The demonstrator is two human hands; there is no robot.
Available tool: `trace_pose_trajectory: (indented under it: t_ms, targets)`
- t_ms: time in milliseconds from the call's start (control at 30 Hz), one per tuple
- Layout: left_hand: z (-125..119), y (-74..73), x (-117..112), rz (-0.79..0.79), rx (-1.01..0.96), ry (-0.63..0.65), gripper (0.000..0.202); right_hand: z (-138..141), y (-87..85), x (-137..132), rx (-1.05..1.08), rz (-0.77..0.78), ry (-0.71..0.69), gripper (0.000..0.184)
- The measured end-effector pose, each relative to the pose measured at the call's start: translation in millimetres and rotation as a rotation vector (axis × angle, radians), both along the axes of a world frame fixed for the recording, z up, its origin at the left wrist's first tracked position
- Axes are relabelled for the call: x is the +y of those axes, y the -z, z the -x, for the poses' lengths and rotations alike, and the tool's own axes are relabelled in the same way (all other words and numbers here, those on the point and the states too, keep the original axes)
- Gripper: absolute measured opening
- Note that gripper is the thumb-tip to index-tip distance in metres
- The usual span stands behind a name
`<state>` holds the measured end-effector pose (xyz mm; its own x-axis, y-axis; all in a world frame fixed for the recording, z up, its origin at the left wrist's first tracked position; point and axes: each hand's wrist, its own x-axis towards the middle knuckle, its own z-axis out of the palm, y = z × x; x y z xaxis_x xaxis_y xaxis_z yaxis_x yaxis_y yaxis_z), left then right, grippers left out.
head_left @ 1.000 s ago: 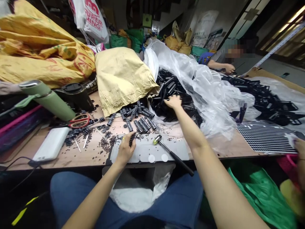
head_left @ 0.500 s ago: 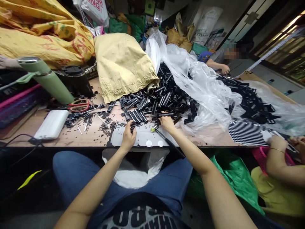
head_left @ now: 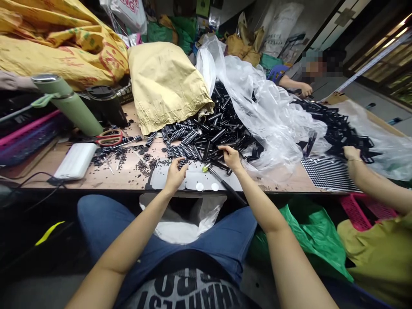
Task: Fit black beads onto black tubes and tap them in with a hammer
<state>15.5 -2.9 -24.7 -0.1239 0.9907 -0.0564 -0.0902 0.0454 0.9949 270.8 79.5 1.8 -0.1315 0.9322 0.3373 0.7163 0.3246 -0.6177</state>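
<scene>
My left hand (head_left: pixel 174 176) is closed around a dark ribbed roll (head_left: pixel 183 163) with pale bands, mostly hidden by the fingers. Similar banded rolls (head_left: pixel 182 136) lie in a heap just beyond it. My right hand (head_left: pixel 232 158) is at the near edge of a pile of glossy black tubes (head_left: pixel 222 124). Its fingers are bent together toward the left, and whatever sits between them is too dark to make out. Between the hands, a black-handled tool (head_left: pixel 227 185) with a yellow-green head lies across a grey mat (head_left: pixel 191 176) and over the table edge.
A yellow sack (head_left: pixel 167 86) and clear plastic sheeting (head_left: pixel 257 98) flank the piles. To the left are a green flask (head_left: pixel 72 107), red-handled scissors (head_left: pixel 109 137), a white box (head_left: pixel 75 161) and scattered small black pieces. A co-worker's arm (head_left: pixel 370 176) reaches in at right; another person sits farther back.
My right hand has risen slightly to the right from the tubes. My left hand has turned a little, still with the roll. The neighbour's hand has moved forward to the black parts at right.
</scene>
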Motion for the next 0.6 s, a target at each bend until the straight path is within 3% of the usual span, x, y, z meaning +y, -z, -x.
trace_pose_trajectory:
  t_ms: [133, 233, 367, 433, 533, 600]
  targets:
    - [-14.7, -18.7, 0.2, 0.152, -0.249, 0.111, 0.037, 21.7, -9.0, -16.7, 0.517, -0.124, -0.044, 0.014]
    - [-30.2, -31.9, -0.6, 0.241, -0.358, 0.242, 0.038, 51.5, -14.4, -38.2, 0.751, -0.063, -0.199, 0.012]
    - [-38.1, -37.6, -5.5, 0.225, -0.332, 0.313, 0.038, 80.3, -17.4, -66.4, 0.699, 0.003, -0.39, 0.02]
    - [-34.3, -35.5, -8.6, 0.209, -0.325, 0.266, 0.039, 81.3, -21.1, -75.8, 0.607, -0.066, -0.297, 0.028]
    - [-26.1, -30.7, -13.0, 0.2, -0.363, 0.168, 0.041, 73.0, -29.5, -85.8, 0.42, -0.139, 0.01, 0.043]
    - [-23.3, -28.1, -15.9, 0.203, -0.371, 0.129, 0.041, 68.8, -34.5, -91.2, 0.24, -0.095, 0.032, 0.059]
